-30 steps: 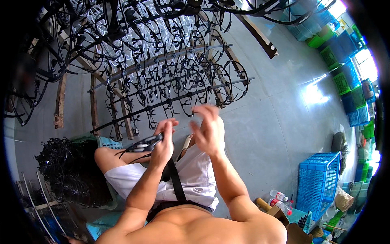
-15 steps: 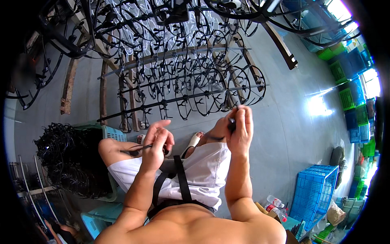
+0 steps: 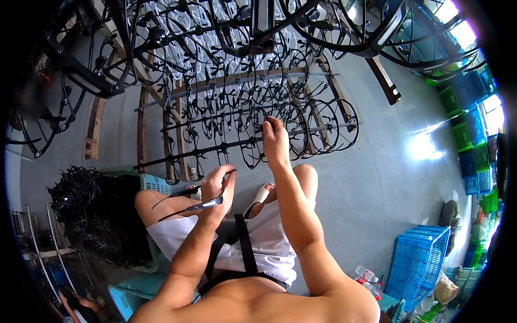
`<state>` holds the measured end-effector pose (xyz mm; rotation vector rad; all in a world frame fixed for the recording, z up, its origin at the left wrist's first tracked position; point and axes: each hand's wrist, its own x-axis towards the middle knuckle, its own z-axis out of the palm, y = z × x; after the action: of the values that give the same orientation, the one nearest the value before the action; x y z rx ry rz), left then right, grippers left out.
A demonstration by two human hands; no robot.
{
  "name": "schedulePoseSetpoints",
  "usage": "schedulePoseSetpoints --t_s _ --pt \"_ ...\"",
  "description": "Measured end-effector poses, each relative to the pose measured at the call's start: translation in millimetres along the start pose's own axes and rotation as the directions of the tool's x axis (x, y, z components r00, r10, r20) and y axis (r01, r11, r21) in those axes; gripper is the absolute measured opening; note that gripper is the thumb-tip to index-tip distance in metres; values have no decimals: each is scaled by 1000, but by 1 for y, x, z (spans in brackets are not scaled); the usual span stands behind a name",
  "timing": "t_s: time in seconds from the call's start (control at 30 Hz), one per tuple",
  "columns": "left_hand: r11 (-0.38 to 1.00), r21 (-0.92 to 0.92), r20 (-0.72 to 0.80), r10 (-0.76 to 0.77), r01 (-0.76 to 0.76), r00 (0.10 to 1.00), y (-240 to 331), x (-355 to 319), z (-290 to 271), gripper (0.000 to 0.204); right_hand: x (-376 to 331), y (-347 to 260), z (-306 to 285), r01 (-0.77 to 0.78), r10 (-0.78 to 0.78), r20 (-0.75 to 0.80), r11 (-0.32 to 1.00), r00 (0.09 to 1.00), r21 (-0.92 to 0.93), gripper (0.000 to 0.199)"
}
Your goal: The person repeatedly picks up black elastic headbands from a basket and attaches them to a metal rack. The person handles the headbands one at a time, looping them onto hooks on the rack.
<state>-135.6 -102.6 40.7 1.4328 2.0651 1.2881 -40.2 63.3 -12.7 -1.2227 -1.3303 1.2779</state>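
In my left hand [image 3: 216, 187], held above my lap, is a black glasses frame [image 3: 202, 205]; its thin arms stick out to the left. My right hand [image 3: 276, 141] is stretched forward to the rack, thumb and fingers pinched together among the black frames [image 3: 247, 148] hanging there. What those fingertips grip, if anything, is hidden by the dark frames around them. The rack's dark bar [image 3: 207, 151] runs across in front of my knees, with further rows behind it.
A crate piled with black frames [image 3: 97, 215] stands at my left. Large black hoop-shaped parts [image 3: 371, 46] hang close overhead. To my right are a blue crate [image 3: 414, 264] and plastic bottles [image 3: 366, 274]. Stacked crates [image 3: 468, 134] line the right wall. Another person [image 3: 81, 308] shows at lower left.
My right hand has moved forward and left from above my knee to the rack. In my left hand, the glasses frame has turned and shows more fully. The view has shifted slightly.
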Motion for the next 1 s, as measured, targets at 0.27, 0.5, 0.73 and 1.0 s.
schedulePoseSetpoints --t_s 0.27,0.5,0.73,1.0 --pt "1000 -12 -61 7 -8 998 -9 2 3 12 -16 -25 -7 -153 103 141 899 985 411 27" --pt "971 -200 -87 -149 129 985 -9 8 8 14 -52 -3 -23 -74 25 103 862 994 501 29" --pt "951 -229 -66 -228 208 971 -10 8 12 14 -81 17 -25 -68 -9 115 761 993 646 37" --pt "955 -227 -92 -215 189 972 -10 7 13 15 -82 9 -18 -29 -9 57 770 998 637 34"
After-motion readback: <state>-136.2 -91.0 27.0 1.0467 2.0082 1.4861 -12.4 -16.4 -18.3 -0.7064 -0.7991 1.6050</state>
